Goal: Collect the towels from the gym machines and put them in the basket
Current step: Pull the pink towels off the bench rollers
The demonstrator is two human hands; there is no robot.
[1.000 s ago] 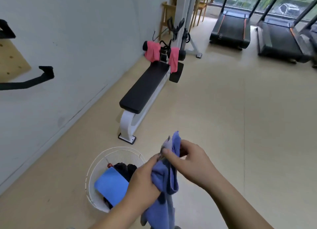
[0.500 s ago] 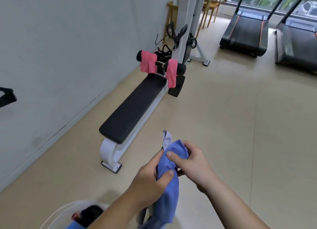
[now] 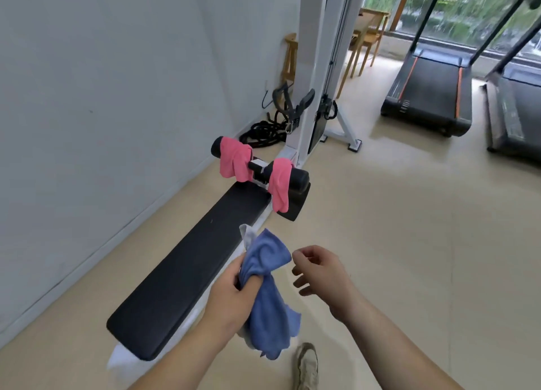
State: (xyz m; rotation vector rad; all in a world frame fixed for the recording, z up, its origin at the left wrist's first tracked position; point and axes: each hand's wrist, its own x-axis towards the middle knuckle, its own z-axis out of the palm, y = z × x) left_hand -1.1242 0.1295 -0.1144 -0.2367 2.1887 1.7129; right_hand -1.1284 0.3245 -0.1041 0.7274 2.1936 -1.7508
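Note:
My left hand [image 3: 234,294] grips a bunched blue towel [image 3: 268,296] with a pale grey corner sticking up; the cloth hangs down below my fist. Just right of the towel, my right hand [image 3: 319,268] holds nothing, its fingers loosely curled and apart. Ahead, two pink towels hang over the black roller pads at the far end of a black bench [image 3: 187,269]: one on the left pad [image 3: 234,163], one on the right pad [image 3: 279,185]. The basket is out of view.
A white cable machine column [image 3: 314,67] stands behind the bench, with black straps and ropes [image 3: 266,130] at its foot. Two treadmills [image 3: 430,91] are at the far right by the windows. A wall runs along the left. My shoe [image 3: 306,366] is on the beige floor.
The view has moved forward along the bench and the basket has dropped out of frame. My right hand has let go of the blue towel; the left hand alone holds it.

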